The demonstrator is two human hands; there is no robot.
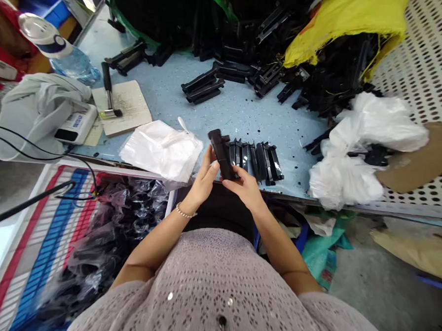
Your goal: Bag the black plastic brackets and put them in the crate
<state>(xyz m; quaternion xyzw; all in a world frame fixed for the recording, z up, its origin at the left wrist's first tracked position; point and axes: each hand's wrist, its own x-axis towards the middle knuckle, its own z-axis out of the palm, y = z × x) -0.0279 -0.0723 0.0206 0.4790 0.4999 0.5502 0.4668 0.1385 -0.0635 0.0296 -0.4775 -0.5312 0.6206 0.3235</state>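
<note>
Between my two hands I hold a long black plastic part (222,155), tilted over the table's front edge. My left hand (204,180) has its fingers and thumb closed on the part's left side. At the lower right end of the same part, my right hand (245,186) is closed with thumb and fingers. Just right of the held part, a row of similar black parts (261,161) lies side by side on the blue table (166,104). Left of my left hand lies a stack of white plastic bags (164,151).
Loose black parts (202,86) lie farther back, before a yellow sack (350,18) spilling more. Knotted white bags (350,154) sit at right. A brush (108,92) rests on a board (132,106) at left. Below stands a striped bag (43,249) of wrapped black parts.
</note>
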